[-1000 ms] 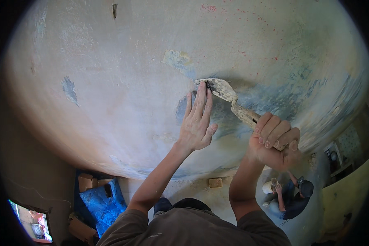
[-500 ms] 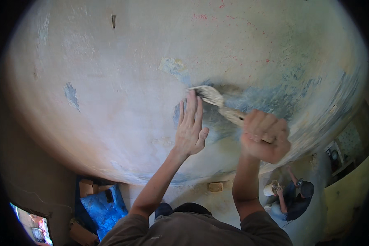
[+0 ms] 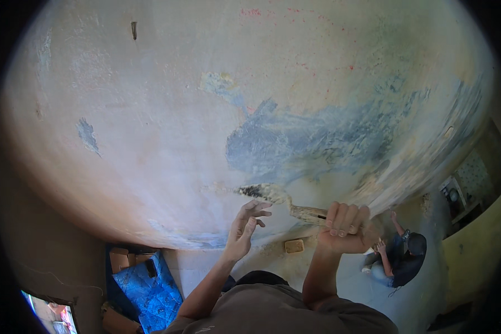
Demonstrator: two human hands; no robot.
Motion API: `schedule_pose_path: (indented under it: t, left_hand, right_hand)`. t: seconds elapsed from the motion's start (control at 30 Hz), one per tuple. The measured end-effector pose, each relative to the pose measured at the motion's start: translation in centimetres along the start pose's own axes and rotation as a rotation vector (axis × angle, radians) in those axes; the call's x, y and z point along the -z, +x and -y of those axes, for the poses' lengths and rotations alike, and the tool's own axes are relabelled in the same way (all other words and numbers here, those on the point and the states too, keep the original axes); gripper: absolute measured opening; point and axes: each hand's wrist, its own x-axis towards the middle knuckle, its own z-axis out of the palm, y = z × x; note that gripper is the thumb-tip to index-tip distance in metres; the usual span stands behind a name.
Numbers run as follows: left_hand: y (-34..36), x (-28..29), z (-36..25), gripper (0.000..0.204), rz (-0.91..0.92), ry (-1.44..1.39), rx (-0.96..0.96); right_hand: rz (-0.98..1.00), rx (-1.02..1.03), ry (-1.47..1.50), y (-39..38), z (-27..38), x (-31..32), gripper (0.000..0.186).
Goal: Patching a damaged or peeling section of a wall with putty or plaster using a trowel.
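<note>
The right hand (image 3: 346, 227) grips the trowel (image 3: 278, 196) by its handle (image 3: 306, 213). The blade (image 3: 266, 192) points left, just beyond the empty, half-curled left hand (image 3: 241, 231).

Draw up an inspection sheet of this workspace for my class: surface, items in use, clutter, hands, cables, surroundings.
Surface: pale wall with red specks and a large rough blue-grey patch.
Items in use: pointed trowel, its blade crusted.
Clutter: blue sheet, cardboard box beside it; small tan rectangular item, kind unclear.
Left hand: open, fingers bent, holding nothing, just below the blade; contact unclear.
Right hand: closed around the trowel's handle.
Cables: thin pale line at lower left, possibly a cord; too faint to confirm.
Surroundings: another person low down at right.
</note>
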Motion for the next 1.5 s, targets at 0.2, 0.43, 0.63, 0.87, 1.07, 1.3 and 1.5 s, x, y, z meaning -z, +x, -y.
schedule_pose_path:
  t: [0.2, 0.43, 0.63, 0.87, 1.07, 1.3, 1.5]
  left_hand:
    - [-2.2, 0.7, 3.5, 0.025, -0.212, -0.287, 0.159]
    - [0.7, 1.7, 0.2, 0.024, -0.236, 0.112, 0.052]
    - [4.7, -0.7, -2.2, 0.022, -0.066, 0.507, -0.118]
    - [8.4, -2.4, 0.1, 0.025, -0.082, 0.45, -0.065]
    - [12.3, -2.7, -1.4, 0.038, -0.004, 0.543, 0.079]
    - [14.1, -2.7, -2.2, 0.044, -0.016, 0.643, -0.024]
    - [16.1, -3.9, -4.9, 0.045, -0.037, 0.52, -0.024]
  right_hand:
    - [-0.255, -0.181, 0.03, -5.2, 0.3, 3.2, 0.031]
    - [-0.371, -0.702, -0.51, -12.2, 2.0, 4.0, 0.038]
    - [-0.149, -1.138, -0.603, -16.2, 1.8, 3.1, 0.018]
    - [-0.177, -0.881, -0.895, -11.8, -1.0, 2.0, 0.019]
    - [-0.13, -0.799, -0.98, -8.3, -3.1, 2.3, 0.023]
    - [-0.058, -0.641, -1.117, -6.4, -4.5, 2.6, 0.027]
    - [-0.018, -0.561, -1.231, -2.6, -4.2, 0.6, 0.028]
